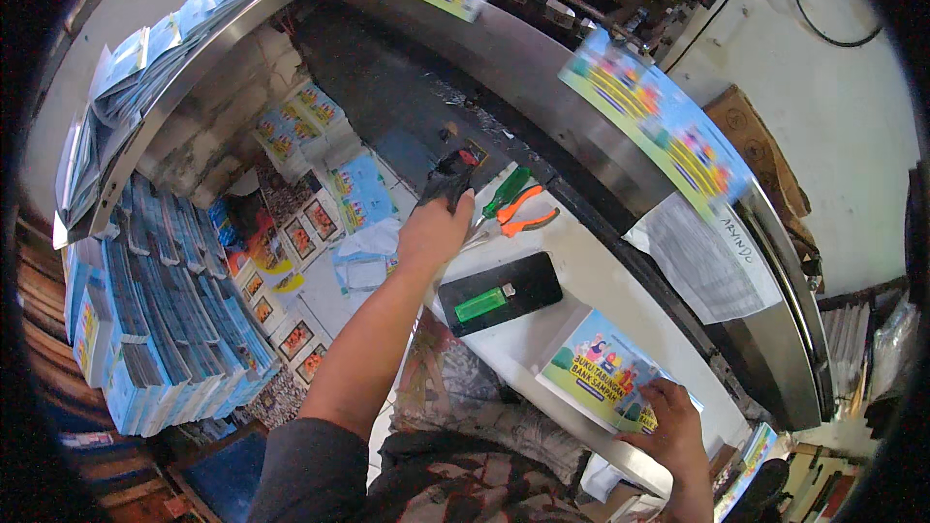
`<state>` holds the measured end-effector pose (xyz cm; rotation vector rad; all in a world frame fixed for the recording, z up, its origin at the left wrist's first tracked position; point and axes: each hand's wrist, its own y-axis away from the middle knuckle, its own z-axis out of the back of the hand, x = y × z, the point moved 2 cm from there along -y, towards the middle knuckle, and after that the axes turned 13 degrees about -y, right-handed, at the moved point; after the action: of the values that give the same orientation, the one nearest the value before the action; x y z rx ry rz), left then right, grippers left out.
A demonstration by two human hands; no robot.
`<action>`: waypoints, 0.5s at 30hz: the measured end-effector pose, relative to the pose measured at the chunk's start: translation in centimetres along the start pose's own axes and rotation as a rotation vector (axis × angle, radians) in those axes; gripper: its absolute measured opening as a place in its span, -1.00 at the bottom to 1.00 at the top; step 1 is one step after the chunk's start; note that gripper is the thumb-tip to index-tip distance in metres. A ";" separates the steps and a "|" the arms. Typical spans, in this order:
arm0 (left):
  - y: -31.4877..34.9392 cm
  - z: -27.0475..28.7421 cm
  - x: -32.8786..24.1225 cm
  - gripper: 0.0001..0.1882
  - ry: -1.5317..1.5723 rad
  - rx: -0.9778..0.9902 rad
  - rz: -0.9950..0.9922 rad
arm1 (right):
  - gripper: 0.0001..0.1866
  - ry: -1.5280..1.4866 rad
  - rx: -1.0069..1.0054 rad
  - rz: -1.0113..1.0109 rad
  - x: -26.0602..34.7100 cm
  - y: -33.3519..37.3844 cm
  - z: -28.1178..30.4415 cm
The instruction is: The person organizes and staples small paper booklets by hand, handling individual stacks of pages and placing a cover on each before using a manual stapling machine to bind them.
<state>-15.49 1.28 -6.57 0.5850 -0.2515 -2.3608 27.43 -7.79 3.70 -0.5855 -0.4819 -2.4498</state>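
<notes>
Right hand (675, 421) on booklets (586, 358) at table edge (509, 358), narrow gap to phone (535, 276).

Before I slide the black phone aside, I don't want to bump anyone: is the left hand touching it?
Apart. The head view shows it: a gap of pale tabletop is visible between the left hand and the black phone.

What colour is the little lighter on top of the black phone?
The lighter has a bright green body; it shows best in the head view.
</notes>
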 end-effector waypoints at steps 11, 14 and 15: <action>-0.4 -0.2 0.2 -0.26 0.014 0.020 0.002 | -0.70 0.067 -0.618 -0.394 -5.5 -1.3 17.3; -0.3 -0.1 -0.7 -0.26 0.040 0.021 -0.004 | -0.62 0.346 -0.955 -0.008 -3.4 -3.5 24.6; -0.2 -0.2 -0.8 -0.26 0.023 0.020 0.011 | -0.59 0.377 -1.008 0.055 -2.0 -6.0 24.5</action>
<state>-14.99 1.90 -6.51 0.6184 -0.2671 -2.3424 32.62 8.91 22.02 -0.4618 0.9577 -2.5340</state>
